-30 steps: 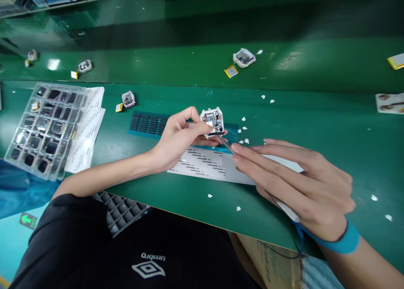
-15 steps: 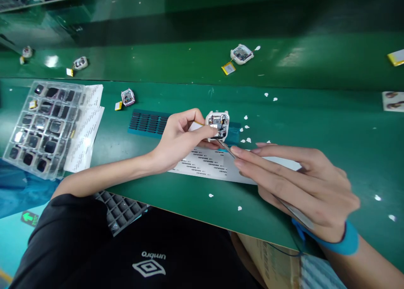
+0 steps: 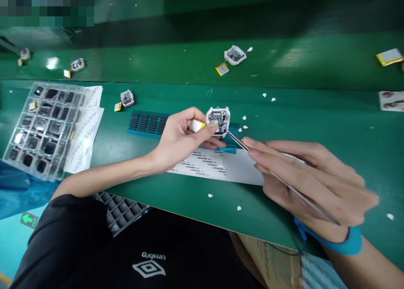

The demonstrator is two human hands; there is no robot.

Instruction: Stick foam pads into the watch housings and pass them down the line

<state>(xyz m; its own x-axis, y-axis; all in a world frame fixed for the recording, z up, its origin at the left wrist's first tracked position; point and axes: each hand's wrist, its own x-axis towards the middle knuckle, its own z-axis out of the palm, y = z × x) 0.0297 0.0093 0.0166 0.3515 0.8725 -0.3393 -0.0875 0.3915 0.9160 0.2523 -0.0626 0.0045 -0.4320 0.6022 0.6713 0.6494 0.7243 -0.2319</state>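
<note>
Two grips meet at one white case. The left grip is closed on it, thumb over the lower left of the opening and fingers beneath. The right grip is closed on tweezers, whose points reach the case's lower right corner.

Half a second ago those points were near the middle of the lower edge; they have since shifted right to the corner, and the right grip has drawn outward with them. A second ago a dark strip stuck out past that edge; now it appears to run along the inside, so it looks largely seated, with the work at its corner end. Whether it lies flat, or the points touch it, is too small to tell. The battery now shows plainly between the left grip's forefinger and thumb, just left of the case.

The case is at the left grip's fingertips, above the table, open side toward the camera; the right grip is to its right and nearer the body. A printed sheet reaches under the right grip, a card of strips lies partly behind the left grip, and white tabs lie beyond the right grip.
</note>
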